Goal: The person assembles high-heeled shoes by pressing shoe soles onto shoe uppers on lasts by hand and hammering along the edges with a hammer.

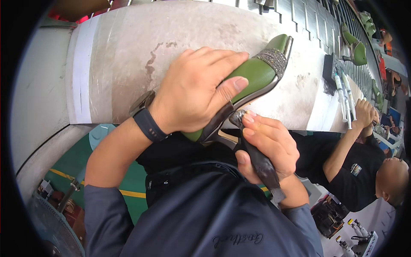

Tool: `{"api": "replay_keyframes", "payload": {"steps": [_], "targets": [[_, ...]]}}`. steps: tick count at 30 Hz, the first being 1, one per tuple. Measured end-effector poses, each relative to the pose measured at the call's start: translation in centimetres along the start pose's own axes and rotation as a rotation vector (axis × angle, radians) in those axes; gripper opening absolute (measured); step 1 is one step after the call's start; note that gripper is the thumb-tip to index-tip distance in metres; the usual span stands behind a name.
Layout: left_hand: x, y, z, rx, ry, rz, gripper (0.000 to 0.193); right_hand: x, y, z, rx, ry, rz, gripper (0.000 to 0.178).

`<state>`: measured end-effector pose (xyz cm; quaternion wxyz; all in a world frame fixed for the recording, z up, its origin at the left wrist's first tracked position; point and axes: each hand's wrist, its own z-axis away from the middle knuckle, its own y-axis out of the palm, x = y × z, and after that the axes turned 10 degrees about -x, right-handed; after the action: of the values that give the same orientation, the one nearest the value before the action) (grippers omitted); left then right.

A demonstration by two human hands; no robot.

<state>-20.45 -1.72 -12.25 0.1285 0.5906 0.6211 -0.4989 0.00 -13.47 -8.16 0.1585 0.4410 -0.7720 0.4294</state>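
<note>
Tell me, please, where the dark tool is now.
In the head view, right of centre, the dark tool is in the right hand, its upper end near the green shoe.

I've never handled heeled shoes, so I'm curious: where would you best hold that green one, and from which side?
Probably by the smooth, rounded upper of the green shoe, behind the glittery band, coming from the person's left, as the left hand does. The sole edge faces right, where the right hand holds a dark tool.
</note>
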Motion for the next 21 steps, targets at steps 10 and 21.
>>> {"api": "replay_keyframes", "payload": {"steps": [10, 21], "targets": [[-0.8, -0.2, -0.7, 0.024, 0.031, -0.064, 0.043, 0.8, -0.3, -2.9, 0.047, 0.06, -0.011, 0.032], [-4.4, 2.7, -5.8, 0.254, -0.227, -0.269, 0.098, -2.9, -5.9, -2.3, -0.476, 0.679, -0.488, 0.025]]}}
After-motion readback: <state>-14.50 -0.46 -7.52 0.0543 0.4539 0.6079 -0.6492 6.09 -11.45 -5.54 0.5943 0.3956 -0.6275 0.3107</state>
